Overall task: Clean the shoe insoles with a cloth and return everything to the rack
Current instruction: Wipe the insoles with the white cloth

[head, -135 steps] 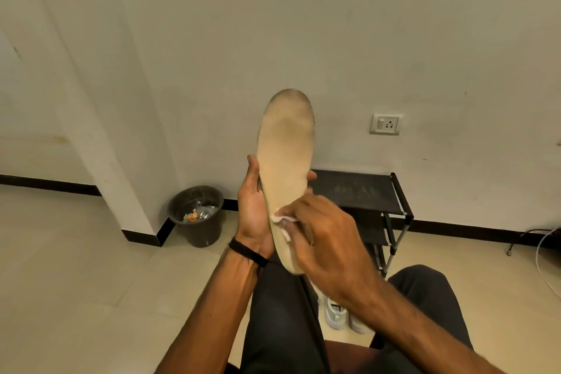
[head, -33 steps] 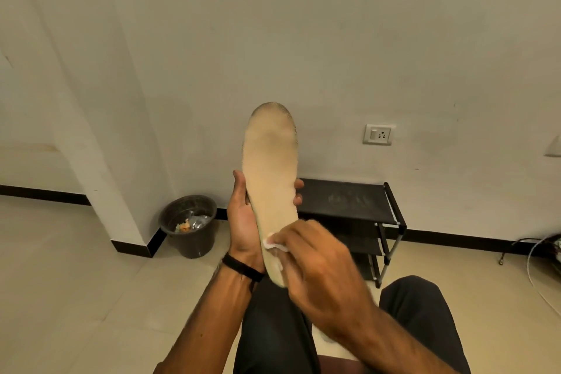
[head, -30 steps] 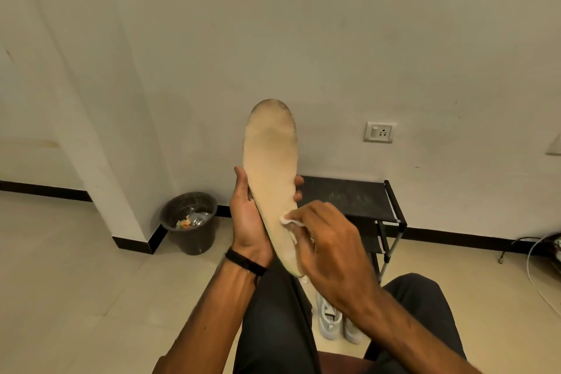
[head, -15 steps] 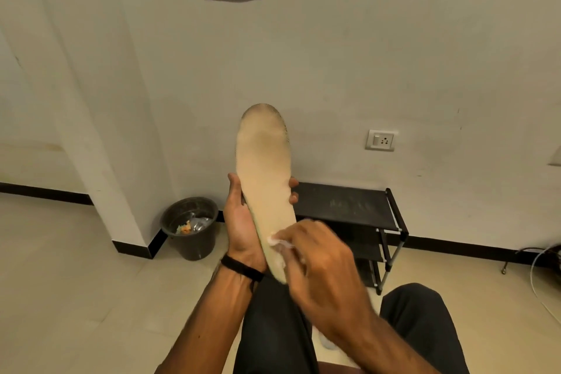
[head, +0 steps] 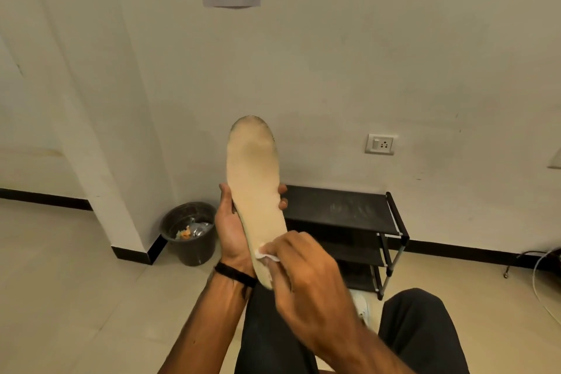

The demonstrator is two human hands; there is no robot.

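A beige shoe insole (head: 255,179) stands upright in front of me, toe end up and darkened with dirt. My left hand (head: 232,228) grips its lower half from behind, fingertips curling round the right edge. My right hand (head: 303,276) presses a small white cloth (head: 267,255) against the heel part of the insole; most of the cloth is hidden under the fingers. The black shoe rack (head: 343,215) stands against the wall behind the insole, its top shelf bare.
A dark bin (head: 188,234) with rubbish sits left of the rack by a wall corner. A white shoe (head: 362,307) shows on the floor between my knees. Cables (head: 543,270) lie at the far right. A wall socket (head: 381,144) is above the rack.
My right hand has rubbed the cloth back and forth over the heel part of the insole. My left hand has kept its grip. The view has tilted slightly upward.
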